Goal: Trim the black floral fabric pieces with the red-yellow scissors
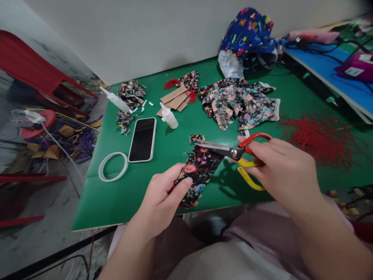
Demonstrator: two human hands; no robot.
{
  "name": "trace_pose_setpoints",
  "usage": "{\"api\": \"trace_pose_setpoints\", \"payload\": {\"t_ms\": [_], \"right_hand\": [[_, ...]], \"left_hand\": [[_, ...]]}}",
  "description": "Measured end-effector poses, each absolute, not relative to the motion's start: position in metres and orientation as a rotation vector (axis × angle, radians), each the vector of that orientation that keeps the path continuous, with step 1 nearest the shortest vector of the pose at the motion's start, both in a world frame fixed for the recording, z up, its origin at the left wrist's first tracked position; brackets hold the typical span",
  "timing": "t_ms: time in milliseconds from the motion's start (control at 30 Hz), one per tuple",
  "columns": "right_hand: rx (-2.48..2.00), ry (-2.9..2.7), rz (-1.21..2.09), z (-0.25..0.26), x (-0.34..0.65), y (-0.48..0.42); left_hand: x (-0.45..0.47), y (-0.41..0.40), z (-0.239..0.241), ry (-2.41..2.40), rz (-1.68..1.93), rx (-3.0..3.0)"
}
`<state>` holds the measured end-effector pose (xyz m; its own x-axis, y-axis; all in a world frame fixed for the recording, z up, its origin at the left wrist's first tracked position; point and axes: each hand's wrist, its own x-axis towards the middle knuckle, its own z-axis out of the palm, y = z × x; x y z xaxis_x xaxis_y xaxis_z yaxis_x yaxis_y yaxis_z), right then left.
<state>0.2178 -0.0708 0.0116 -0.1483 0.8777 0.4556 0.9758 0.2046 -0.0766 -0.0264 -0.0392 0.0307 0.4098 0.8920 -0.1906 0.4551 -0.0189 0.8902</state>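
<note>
1. While my left hand [163, 194] grips the floral strip [201, 171], thumb on top, my right hand [285, 167] is closed around the handles of the scissors [233, 152].
2. Strip location: tilted between my hands, over the near side of the green table [107, 202], far end at the blades.
3. Step, my guess: trimming that far end. Blades lie across it, near shut; a scrap [197, 138] shows just beyond, can't tell if cut loose.
4. Next move, I judge, calls for a firm left pinch, taut cloth, and an even squeeze on the handles, fingertips clear.
5. Around: phone [142, 140] and white bottle [169, 118] left, cloth pile [241, 103] behind, red thread [320, 140] right.
</note>
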Motion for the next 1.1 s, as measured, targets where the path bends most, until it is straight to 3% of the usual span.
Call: {"api": "trace_pose_setpoints", "payload": {"t_ms": [167,433,833,1100], "right_hand": [[-1.776,-2.024,-0.205,0.011,0.219,-0.071],[-1.959,-1.728,0.148,0.010,0.220,-0.062],[-1.478,-2.268,0.123,0.003,0.210,-0.062],[-1.898,-1.936,0.106,-0.004,0.227,-0.056]], "left_hand": [[-0.030,-0.039,0.022,1.198,0.574,1.650],[-0.014,-0.027,0.015,1.041,0.835,0.923],[-0.017,-0.024,0.018,0.959,0.815,0.865],[-0.022,-0.024,0.017,1.011,0.712,0.936]]}}
